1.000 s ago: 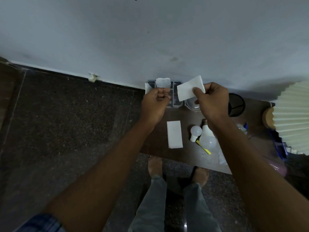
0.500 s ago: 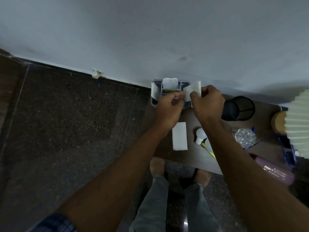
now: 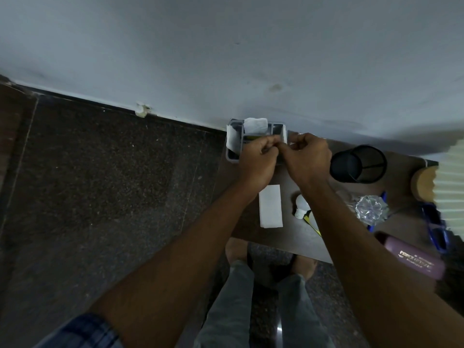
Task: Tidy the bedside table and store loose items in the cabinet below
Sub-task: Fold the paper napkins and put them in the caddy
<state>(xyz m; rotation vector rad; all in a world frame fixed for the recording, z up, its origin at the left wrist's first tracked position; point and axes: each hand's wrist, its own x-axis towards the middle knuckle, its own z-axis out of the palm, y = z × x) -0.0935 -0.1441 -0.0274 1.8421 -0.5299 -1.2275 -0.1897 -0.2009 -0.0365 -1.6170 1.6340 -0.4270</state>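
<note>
At the back left corner of the bedside table [image 3: 251, 234], against the wall: grey divided organiser [image 3: 232, 156], white folded papers standing in its slots. Left hand [image 3: 256, 159] and right hand [image 3: 307, 156] meet over it, fingers curled, tips pinched together; what they pinch is hidden. Folded white paper [image 3: 270, 205] flat on the table just below the hands. Small white bulb [image 3: 300, 205] beside it. Black mesh cup [image 3: 357, 164] to the right, clear crystal piece [image 3: 371, 209] near it, purple case [image 3: 411, 258] at the front edge.
</note>
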